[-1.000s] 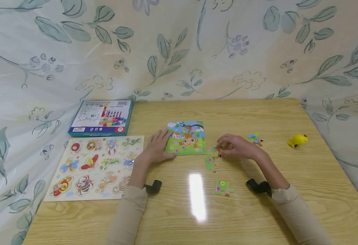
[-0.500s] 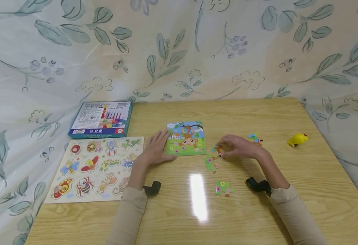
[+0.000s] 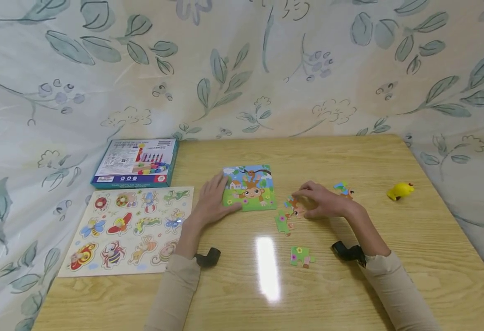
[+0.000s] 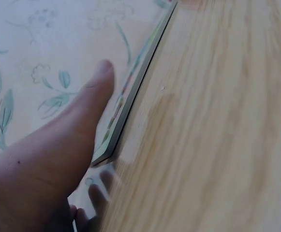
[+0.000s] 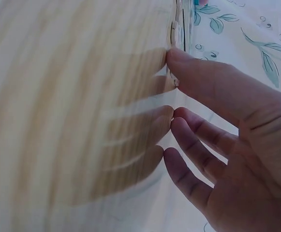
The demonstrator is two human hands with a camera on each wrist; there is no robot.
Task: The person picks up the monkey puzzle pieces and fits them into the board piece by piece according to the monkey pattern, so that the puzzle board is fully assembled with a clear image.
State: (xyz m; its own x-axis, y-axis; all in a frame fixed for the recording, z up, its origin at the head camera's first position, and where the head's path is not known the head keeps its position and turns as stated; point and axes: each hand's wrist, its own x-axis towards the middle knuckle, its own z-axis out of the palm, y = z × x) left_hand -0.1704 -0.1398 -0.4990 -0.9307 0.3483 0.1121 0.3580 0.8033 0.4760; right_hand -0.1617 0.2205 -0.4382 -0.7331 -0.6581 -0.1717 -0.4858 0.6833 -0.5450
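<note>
In the head view my left hand (image 3: pixel 213 201) lies against the left side of a square monkey puzzle (image 3: pixel 250 188), thumb along its lower edge. The thumb looks straight over the board (image 4: pixel 123 116) in the left wrist view. My right hand (image 3: pixel 324 202) holds a puzzle piece with a monkey's face (image 3: pixel 297 212) between thumb and fingers, flat on the table. Close to that piece lies a green piece with a purple flower (image 3: pixel 282 223); whether they interlock I cannot tell. In the right wrist view the right hand's (image 5: pixel 217 130) fingertips touch the tabletop, and the piece shows only edge-on.
Another green piece (image 3: pixel 301 256) lies nearer the front, and a blue-and-brown piece (image 3: pixel 343 189) sits beyond the right wrist. A yellow toy chick (image 3: pixel 401 191) stands at the right. On the left are an insect peg board (image 3: pixel 128 230) and a boxed toy set (image 3: pixel 136 163).
My right thumb has shifted slightly, so more of the monkey's face on the piece shows. My left thumb has moved a little further over the puzzle's lower edge. The view has tilted slightly.
</note>
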